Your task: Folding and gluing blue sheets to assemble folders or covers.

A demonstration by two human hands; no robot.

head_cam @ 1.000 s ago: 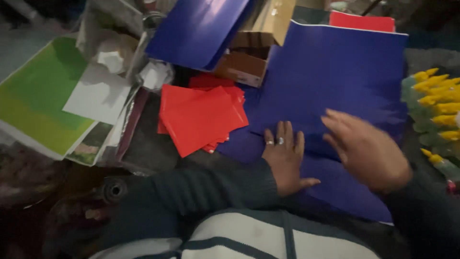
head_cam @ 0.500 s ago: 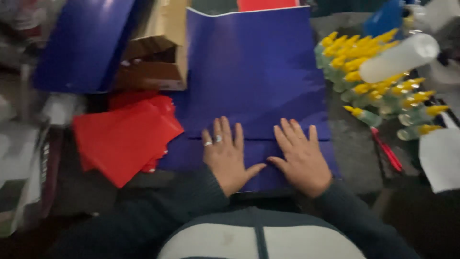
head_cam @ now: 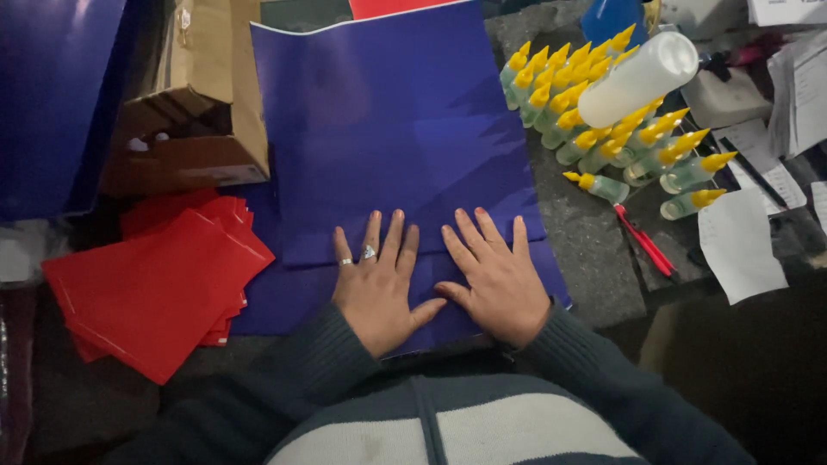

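A large blue paper sheet lies flat in front of me, its near edge folded over into a strip. My left hand, with rings on two fingers, presses palm-down on the fold, fingers spread. My right hand lies flat beside it on the same fold, thumb nearly touching the left thumb. Neither hand holds anything.
A stack of red paper sheets lies at the left. Behind it is an open cardboard box and another blue sheet. Several small glue bottles with yellow caps, a white bottle, a red tool and white papers are at the right.
My view has shifted right and closer. My right hand moved from further right on the sheet to lie flat beside the left hand; both now press on the folded near edge.
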